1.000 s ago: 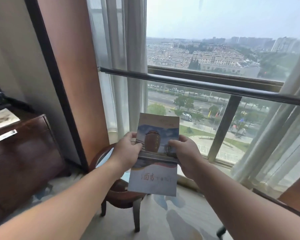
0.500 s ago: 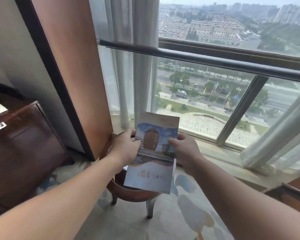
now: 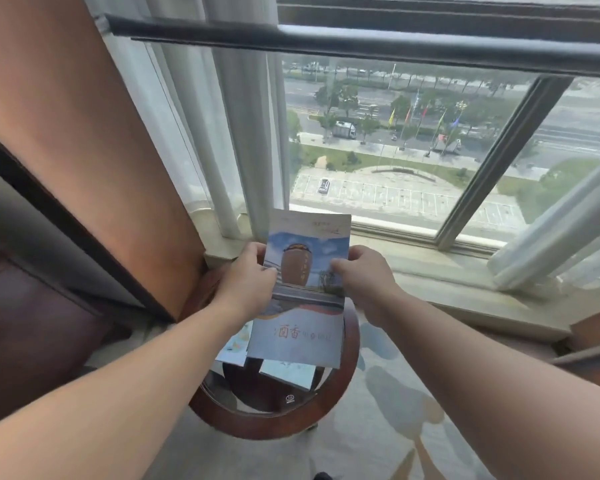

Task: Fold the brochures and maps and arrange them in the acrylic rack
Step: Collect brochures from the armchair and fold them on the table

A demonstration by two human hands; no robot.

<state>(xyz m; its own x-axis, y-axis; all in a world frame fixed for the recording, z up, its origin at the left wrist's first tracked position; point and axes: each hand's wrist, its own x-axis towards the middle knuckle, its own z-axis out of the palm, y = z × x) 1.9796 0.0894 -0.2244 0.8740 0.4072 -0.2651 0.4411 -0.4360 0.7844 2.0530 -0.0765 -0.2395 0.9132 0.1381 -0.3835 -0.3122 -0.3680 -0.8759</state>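
Head view: left hand and right hand pinch brochure by side edges; likely light, floppy, slick paper.

We note brochure: printed paper, smooth, slight sheen. Round side table: dark reddish wood rim, polished, glossy; top looks like glass to us. Sheer curtain: thin white cloth, matt. Drape: orange-brown cloth, matt. Window rail: dark, smooth, seemingly metal. Carpet: patterned pile, matt. Windowsill: pale, smooth, stone-like.
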